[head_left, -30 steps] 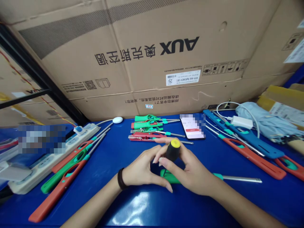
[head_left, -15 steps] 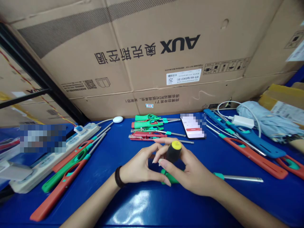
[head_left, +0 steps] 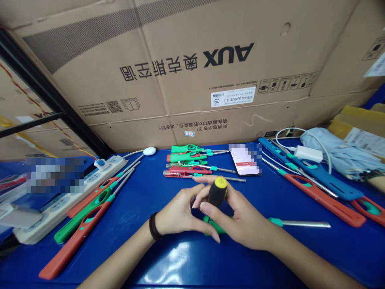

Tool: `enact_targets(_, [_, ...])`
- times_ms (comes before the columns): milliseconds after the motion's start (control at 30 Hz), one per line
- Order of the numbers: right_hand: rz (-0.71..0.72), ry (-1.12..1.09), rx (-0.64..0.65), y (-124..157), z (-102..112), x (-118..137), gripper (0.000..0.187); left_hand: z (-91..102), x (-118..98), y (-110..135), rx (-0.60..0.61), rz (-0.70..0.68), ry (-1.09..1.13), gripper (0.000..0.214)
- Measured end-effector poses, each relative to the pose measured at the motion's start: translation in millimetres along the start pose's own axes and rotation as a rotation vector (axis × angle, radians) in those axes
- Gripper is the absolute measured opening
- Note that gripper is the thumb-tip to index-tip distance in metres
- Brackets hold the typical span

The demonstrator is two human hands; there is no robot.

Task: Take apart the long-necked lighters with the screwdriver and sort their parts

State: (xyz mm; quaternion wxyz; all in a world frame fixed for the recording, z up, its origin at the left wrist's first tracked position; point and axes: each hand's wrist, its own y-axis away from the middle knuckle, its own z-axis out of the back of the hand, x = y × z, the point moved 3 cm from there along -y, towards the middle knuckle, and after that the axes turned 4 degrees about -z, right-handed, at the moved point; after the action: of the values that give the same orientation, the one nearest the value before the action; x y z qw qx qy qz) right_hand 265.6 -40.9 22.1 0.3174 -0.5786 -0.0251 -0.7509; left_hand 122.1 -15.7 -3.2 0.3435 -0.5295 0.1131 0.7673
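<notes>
My right hand (head_left: pixel 237 216) wraps a black screwdriver handle with a yellow end cap (head_left: pixel 218 192), its tip hidden among my fingers. My left hand (head_left: pixel 177 214) curls beside it, with a dark band on the wrist (head_left: pixel 153 226). Its thumb lies across a green lighter (head_left: pixel 213 227) resting on the table under both hands. The lighter's long metal tube (head_left: pixel 303 224) points right, with a teal collar at its base. Much of the lighter's body is hidden by my hands.
The blue table (head_left: pixel 144 257) holds several red and green lighters at the back and left, blue and orange ones at right, a power strip (head_left: pixel 69 202), a pixelated phone (head_left: pixel 245 159), and a white charger (head_left: pixel 308 153). A large cardboard box (head_left: pixel 186 88) stands behind.
My hands and the black handle shift only slightly. The green lighter's metal tube tilts a little, with its tip rising in the view.
</notes>
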Motion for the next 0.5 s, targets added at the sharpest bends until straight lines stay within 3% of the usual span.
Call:
enact_targets(67, [-0.001,0.0,0.002,0,0,0,0.032,4.2,-8,0,0.057,-0.036,-0.023,0.036])
enact_targets(133, [-0.002,0.0,0.004,0,0,0,0.032,6.0,-12,1,0.139,-0.037,-0.016,0.014])
enact_targets(200, [0.002,-0.014,0.006,0,0,0,0.035,5.1,-11,3,0.172,-0.029,-0.012,0.015])
enact_targets(367, [0.021,-0.013,0.01,0,-1,0,0.041,-0.8,1,2,-0.021,-0.045,-0.095,0.026])
enact_targets(500, [-0.001,0.015,0.008,0,-1,-1,0.035,0.8,-2,0,-0.016,-0.022,-0.109,0.034])
